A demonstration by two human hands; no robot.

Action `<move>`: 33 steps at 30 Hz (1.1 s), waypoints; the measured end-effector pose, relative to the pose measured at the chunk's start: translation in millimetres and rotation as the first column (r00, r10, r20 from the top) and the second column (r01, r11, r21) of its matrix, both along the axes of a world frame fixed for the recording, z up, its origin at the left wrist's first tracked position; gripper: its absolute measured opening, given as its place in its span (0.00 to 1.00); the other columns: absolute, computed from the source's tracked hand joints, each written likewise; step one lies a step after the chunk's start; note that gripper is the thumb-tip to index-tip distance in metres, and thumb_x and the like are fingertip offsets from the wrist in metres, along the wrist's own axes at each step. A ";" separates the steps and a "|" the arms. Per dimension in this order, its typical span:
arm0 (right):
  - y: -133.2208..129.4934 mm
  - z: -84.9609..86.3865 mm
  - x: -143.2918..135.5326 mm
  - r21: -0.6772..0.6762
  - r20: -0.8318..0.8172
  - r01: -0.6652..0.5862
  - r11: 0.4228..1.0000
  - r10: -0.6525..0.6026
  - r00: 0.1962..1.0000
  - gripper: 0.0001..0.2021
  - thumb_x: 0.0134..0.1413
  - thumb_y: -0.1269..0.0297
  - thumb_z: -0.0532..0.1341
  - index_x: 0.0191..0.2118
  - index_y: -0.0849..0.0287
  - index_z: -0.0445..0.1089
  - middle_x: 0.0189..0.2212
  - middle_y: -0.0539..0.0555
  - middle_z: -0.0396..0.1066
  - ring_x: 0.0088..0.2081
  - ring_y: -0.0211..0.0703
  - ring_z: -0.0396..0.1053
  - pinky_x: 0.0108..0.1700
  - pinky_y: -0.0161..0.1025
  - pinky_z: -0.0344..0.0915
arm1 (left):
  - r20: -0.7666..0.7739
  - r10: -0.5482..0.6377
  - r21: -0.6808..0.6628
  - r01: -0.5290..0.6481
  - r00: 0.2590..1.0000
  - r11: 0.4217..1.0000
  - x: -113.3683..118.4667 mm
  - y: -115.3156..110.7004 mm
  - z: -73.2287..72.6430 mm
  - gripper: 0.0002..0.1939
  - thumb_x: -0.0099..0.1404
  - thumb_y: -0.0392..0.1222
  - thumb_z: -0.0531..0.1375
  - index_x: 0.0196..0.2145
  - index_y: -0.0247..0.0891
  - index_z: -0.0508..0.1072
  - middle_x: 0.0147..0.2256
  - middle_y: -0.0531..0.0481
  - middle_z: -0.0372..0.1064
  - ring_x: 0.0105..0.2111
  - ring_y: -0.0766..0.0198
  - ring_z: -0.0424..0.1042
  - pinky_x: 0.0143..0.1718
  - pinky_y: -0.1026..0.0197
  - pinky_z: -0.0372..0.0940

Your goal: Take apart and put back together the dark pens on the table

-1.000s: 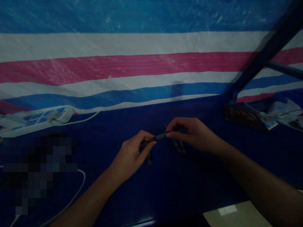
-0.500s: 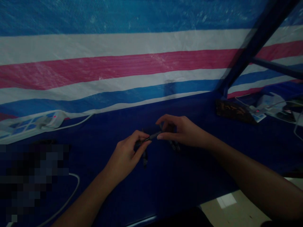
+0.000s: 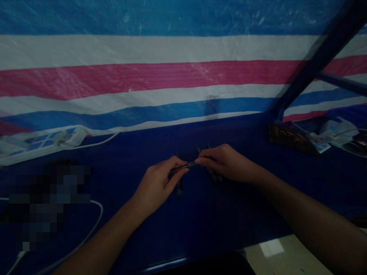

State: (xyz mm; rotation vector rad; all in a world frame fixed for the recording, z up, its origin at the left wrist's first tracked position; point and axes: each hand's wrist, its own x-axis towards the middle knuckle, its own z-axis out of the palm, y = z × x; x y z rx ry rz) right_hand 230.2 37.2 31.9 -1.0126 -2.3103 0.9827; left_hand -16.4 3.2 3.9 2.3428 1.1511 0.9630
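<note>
Left hand (image 3: 156, 185) curled around one end of a thin, dark, rod-shaped stick (image 3: 187, 166), thumb and forefinger pinched on it. Right hand (image 3: 226, 164) gripping the other end with bunched fingertips, so that only a short grey stretch shows between the two hands, just above the dark blue table (image 3: 229, 214). Too dim to tell what the stick is made of. More slim dark sticks (image 3: 215, 176) lying on the smooth table top under and beside the right hand, one poking out below the left. Behind, a woven plastic sheet (image 3: 160, 76) in broad blue, white and pink stripes, faintly ribbed and glossy. At far left, a long white power strip (image 3: 40, 143) with a white cable (image 3: 97, 208) curving across the table. At far right, a flat dark rectangular packet (image 3: 289, 137) near a dark slanted frame bar (image 3: 312, 65).
</note>
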 end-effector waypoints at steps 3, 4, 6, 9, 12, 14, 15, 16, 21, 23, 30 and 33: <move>-2.3 0.0 -2.0 -0.060 -0.030 0.026 0.998 -0.028 0.999 0.22 0.72 0.53 0.55 0.27 0.60 0.68 0.19 0.45 0.61 0.22 0.33 0.59 0.29 0.34 0.54 | -0.044 -0.002 0.162 0.009 0.999 0.987 2.2 -1.5 0.3 0.08 0.77 0.44 0.60 0.44 0.39 0.77 0.36 0.52 0.81 0.32 0.64 0.80 0.35 0.64 0.72; -2.9 -0.6 -2.8 -0.085 -0.041 0.041 0.996 -0.045 0.998 0.23 0.72 0.52 0.55 0.26 0.59 0.66 0.18 0.44 0.59 0.21 0.32 0.57 0.28 0.34 0.53 | -0.055 0.000 0.213 0.012 0.998 0.977 2.9 -2.0 0.0 0.08 0.77 0.44 0.60 0.43 0.38 0.77 0.35 0.52 0.81 0.32 0.64 0.80 0.36 0.63 0.72; -3.9 -2.2 -4.5 -0.168 -0.070 0.068 0.983 -0.080 0.994 0.24 0.71 0.49 0.55 0.24 0.58 0.65 0.17 0.44 0.57 0.19 0.32 0.55 0.25 0.34 0.52 | -0.059 0.008 0.284 0.009 0.998 0.959 3.7 -3.1 -0.4 0.07 0.76 0.43 0.61 0.43 0.37 0.76 0.34 0.52 0.80 0.30 0.64 0.79 0.37 0.61 0.72; -4.4 -3.7 -6.8 -0.282 -0.142 0.126 0.951 -0.171 0.975 0.24 0.68 0.45 0.57 0.26 0.58 0.68 0.16 0.45 0.62 0.18 0.33 0.58 0.23 0.35 0.51 | -0.007 0.001 0.249 0.000 1.000 0.968 3.7 -5.5 1.7 0.07 0.75 0.41 0.63 0.48 0.37 0.75 0.35 0.52 0.79 0.32 0.65 0.79 0.40 0.63 0.72; -1.8 -2.4 -7.1 -0.250 -0.222 0.230 0.940 -0.287 0.932 0.24 0.63 0.43 0.62 0.26 0.59 0.71 0.19 0.48 0.67 0.21 0.34 0.60 0.25 0.35 0.54 | -0.022 -0.109 0.041 0.110 0.994 0.993 3.5 -8.4 7.3 0.15 0.75 0.40 0.62 0.58 0.42 0.72 0.41 0.52 0.78 0.35 0.66 0.79 0.37 0.65 0.73; 1.8 -1.1 -5.3 -0.240 -0.275 0.308 0.921 -0.369 0.888 0.25 0.61 0.42 0.64 0.24 0.58 0.70 0.19 0.48 0.67 0.22 0.35 0.61 0.27 0.36 0.57 | -0.095 -0.229 -0.075 0.222 0.969 0.972 4.1 -10.2 10.8 0.17 0.75 0.41 0.61 0.60 0.45 0.72 0.45 0.50 0.76 0.37 0.65 0.79 0.38 0.64 0.73; 3.8 -0.8 -4.1 -0.249 -0.293 0.335 0.909 -0.400 0.868 0.25 0.60 0.42 0.64 0.23 0.58 0.69 0.19 0.48 0.67 0.23 0.35 0.62 0.28 0.36 0.58 | -0.127 -0.279 -0.110 0.266 0.952 0.958 4.6 -10.8 11.8 0.16 0.76 0.41 0.61 0.59 0.45 0.73 0.47 0.49 0.76 0.39 0.63 0.79 0.39 0.63 0.74; 5.6 -0.7 -2.8 -0.260 -0.297 0.346 0.901 -0.416 0.860 0.25 0.60 0.43 0.64 0.22 0.58 0.68 0.19 0.48 0.67 0.23 0.35 0.62 0.29 0.36 0.58 | -0.144 -0.318 -0.130 0.300 0.937 0.945 5.0 -11.2 12.4 0.15 0.76 0.41 0.60 0.58 0.44 0.74 0.46 0.48 0.76 0.40 0.62 0.79 0.41 0.61 0.74; 6.0 -2.8 -1.3 -0.283 -0.252 0.262 0.923 -0.335 0.908 0.26 0.60 0.42 0.64 0.22 0.58 0.67 0.18 0.47 0.66 0.21 0.34 0.59 0.27 0.36 0.56 | -0.072 -0.387 -0.189 0.368 0.919 0.910 3.3 -11.3 12.5 0.08 0.75 0.40 0.62 0.48 0.42 0.80 0.38 0.50 0.79 0.37 0.64 0.79 0.41 0.63 0.72; 3.1 -3.6 -3.2 -0.320 -0.253 0.248 0.914 -0.335 0.908 0.27 0.59 0.40 0.64 0.22 0.58 0.67 0.17 0.47 0.65 0.20 0.34 0.58 0.25 0.36 0.54 | -0.044 -0.399 -0.218 0.381 0.916 0.899 2.4 -12.0 14.3 0.06 0.72 0.42 0.66 0.46 0.42 0.81 0.37 0.52 0.80 0.35 0.65 0.79 0.39 0.64 0.72; -0.8 -2.9 -7.7 -0.357 -0.289 0.205 0.911 -0.317 0.903 0.24 0.61 0.45 0.65 0.23 0.58 0.66 0.18 0.46 0.64 0.21 0.33 0.58 0.25 0.35 0.54 | -0.097 -0.476 -0.283 0.435 0.874 0.855 11.1 -19.9 18.7 0.12 0.70 0.41 0.68 0.51 0.40 0.79 0.41 0.50 0.80 0.39 0.62 0.79 0.45 0.61 0.72; -0.5 -3.7 -8.7 -0.338 -0.293 0.185 0.923 -0.290 0.911 0.24 0.61 0.46 0.65 0.23 0.58 0.65 0.18 0.46 0.64 0.21 0.33 0.58 0.25 0.35 0.53 | -0.089 -0.475 -0.283 0.435 0.875 0.855 13.0 -21.3 15.6 0.05 0.73 0.38 0.65 0.46 0.40 0.80 0.38 0.51 0.79 0.38 0.62 0.78 0.44 0.61 0.72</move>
